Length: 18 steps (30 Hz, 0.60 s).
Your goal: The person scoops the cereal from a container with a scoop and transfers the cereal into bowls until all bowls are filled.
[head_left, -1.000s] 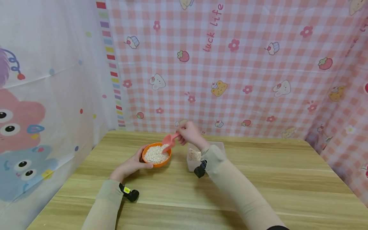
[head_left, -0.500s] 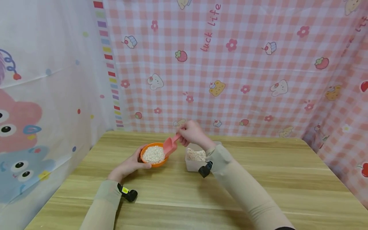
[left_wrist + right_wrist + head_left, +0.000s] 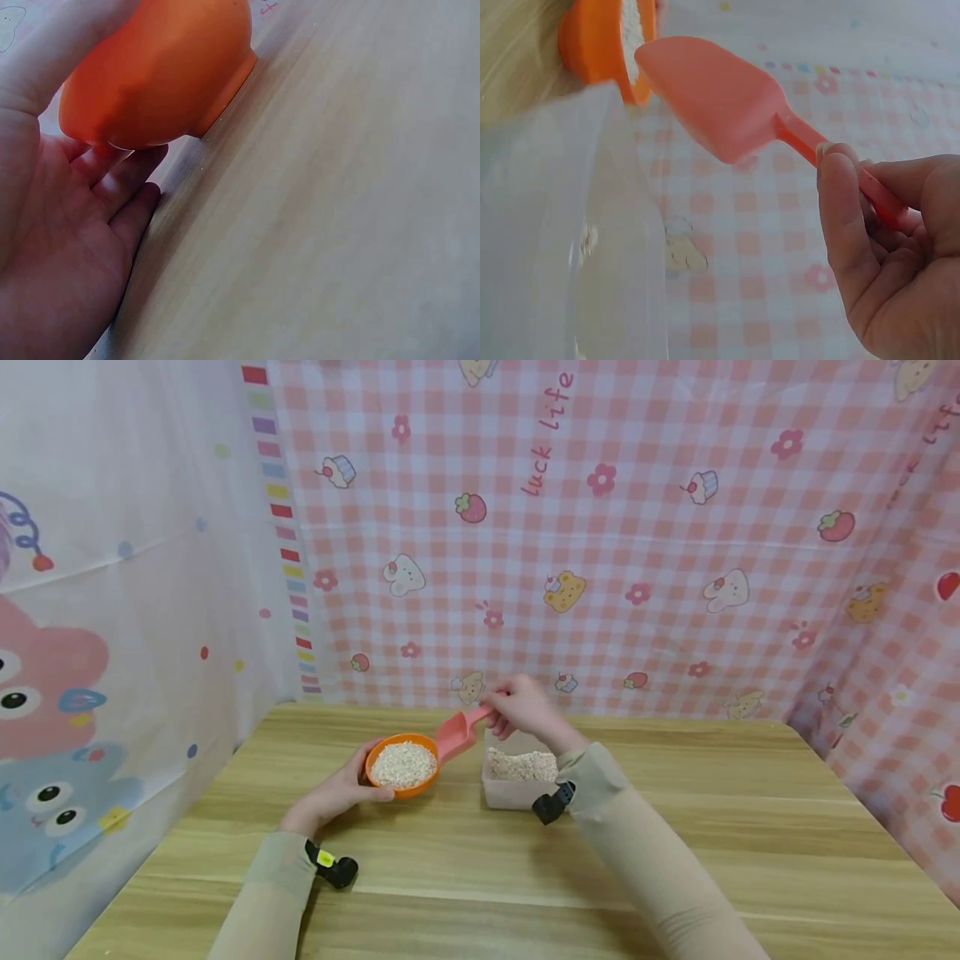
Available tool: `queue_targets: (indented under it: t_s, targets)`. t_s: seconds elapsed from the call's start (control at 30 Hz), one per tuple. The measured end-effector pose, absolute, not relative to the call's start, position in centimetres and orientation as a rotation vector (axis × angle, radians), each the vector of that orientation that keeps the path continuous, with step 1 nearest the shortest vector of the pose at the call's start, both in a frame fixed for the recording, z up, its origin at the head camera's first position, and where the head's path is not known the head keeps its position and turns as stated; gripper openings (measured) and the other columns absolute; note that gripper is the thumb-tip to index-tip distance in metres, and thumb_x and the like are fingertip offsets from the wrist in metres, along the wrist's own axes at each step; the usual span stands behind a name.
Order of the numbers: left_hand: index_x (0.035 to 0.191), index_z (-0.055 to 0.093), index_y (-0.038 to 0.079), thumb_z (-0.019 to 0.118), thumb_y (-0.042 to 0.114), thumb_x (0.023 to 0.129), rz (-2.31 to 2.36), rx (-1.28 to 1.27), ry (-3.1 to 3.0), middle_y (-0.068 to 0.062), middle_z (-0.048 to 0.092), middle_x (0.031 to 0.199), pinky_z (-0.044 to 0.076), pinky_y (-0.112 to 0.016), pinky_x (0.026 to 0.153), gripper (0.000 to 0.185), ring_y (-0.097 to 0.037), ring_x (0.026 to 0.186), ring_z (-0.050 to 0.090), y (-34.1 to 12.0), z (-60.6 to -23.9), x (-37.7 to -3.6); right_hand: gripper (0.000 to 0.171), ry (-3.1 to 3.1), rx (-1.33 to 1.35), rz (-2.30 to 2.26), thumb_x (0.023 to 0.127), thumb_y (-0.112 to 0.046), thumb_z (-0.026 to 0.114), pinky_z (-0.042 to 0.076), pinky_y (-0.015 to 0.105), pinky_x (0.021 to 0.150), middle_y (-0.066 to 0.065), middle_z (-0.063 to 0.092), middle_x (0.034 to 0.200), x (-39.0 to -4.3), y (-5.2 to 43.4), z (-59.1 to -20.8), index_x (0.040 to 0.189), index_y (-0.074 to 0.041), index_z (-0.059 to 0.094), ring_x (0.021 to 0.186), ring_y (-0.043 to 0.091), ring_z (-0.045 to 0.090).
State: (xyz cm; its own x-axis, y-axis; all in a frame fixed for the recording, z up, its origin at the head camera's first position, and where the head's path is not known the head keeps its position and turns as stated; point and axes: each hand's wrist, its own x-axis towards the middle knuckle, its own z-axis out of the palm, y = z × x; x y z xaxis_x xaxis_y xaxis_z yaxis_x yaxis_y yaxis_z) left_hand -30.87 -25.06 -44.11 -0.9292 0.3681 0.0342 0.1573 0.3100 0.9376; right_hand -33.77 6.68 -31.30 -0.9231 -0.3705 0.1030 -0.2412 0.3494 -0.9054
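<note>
An orange bowl heaped with pale oat-like flakes stands on the table. My left hand holds it from the left, thumb along the near side and fingers around the far side; in the left wrist view the bowl's foot rests on the wood. My right hand grips the handle of a pink scoop, its blade tilted down towards the bowl's right rim. The scoop's inside looks bare in the head view. Below the right hand sits a translucent box with more flakes.
The wooden table runs to a pink checked cloth hanging behind it. A white cartoon-print cloth hangs on the left. The box stands a short way right of the bowl.
My right hand has drawn the scoop up and rightward, out of the flakes and past the bowl's rim. More of the box's flakes now show. My left hand keeps its hold on the bowl.
</note>
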Motion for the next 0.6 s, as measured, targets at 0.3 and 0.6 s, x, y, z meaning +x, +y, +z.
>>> queue_targets:
  t_s: [0.3, 0.6]
  targets:
    - [0.153, 0.013, 0.009, 0.08, 0.016, 0.081, 1.695, 0.499, 2.354, -0.022, 0.019, 0.154, 0.013, -0.053, 0.113, 0.098, -0.037, 0.141, 0.018, -25.0, -44.3, -30.9, 0.03, 2.411, -0.421, -1.902, 0.099, -0.014, 0.053, 0.056, 0.03, 0.052, 0.009, 0.064, 0.064, -33.1, 13.2, -32.2, 0.103, 0.014, 0.064, 0.05, 0.013, 0.06]
    - [0.153, 0.013, 0.009, 0.08, 0.014, 0.081, 1.728, 0.497, 2.316, -0.022, 0.018, 0.155, 0.013, -0.051, 0.113, 0.099, -0.035, 0.14, 0.018, -25.0, -44.3, -31.0, 0.034, 2.456, -0.333, -1.93, 0.101, -0.013, 0.049, 0.055, 0.027, 0.053, 0.006, 0.063, 0.065, -32.6, 18.3, -33.6, 0.109, 0.018, 0.06, 0.053, 0.011, 0.06]
